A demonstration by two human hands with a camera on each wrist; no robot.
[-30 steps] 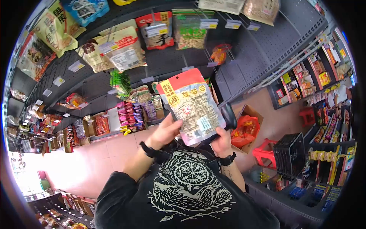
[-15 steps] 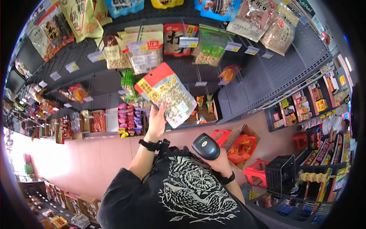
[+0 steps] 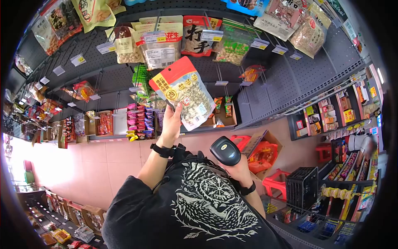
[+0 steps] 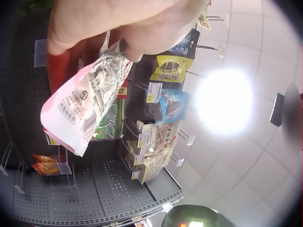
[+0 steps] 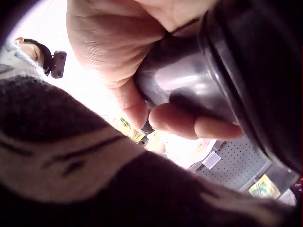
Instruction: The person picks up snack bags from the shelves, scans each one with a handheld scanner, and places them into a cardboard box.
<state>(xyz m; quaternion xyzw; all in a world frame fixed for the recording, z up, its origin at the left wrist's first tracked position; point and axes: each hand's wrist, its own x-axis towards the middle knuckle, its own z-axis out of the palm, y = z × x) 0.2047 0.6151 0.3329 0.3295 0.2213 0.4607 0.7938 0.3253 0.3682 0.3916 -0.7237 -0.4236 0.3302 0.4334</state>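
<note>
My left hand (image 3: 170,128) grips a snack pouch (image 3: 192,99) by its lower left edge, thumb across the front. The pouch has a red top with a hang hole and a yellow label, and it tilts in front of the shelf. In the left wrist view, the pouch's printed pink-and-silver side (image 4: 71,111) hangs below my fingers. Close to my chest, my right hand (image 3: 240,172) holds a black barcode scanner (image 3: 226,151), its rounded head tipped up. Fingers (image 5: 173,120) curl round the scanner's dark handle (image 5: 189,71) in the right wrist view.
Bagged snacks (image 3: 159,47) hang from hooks with price tags on a dark perforated shelf ahead. Boxes of small packets (image 3: 141,120) line its bottom. To my right are an open carton (image 3: 273,147), a red stool (image 3: 275,182) and a black crate (image 3: 302,189).
My right hand has come off the pouch and dropped toward my chest, bringing the scanner into plain sight. The pouch, now in my left hand alone, has moved left and up and tilted more.
</note>
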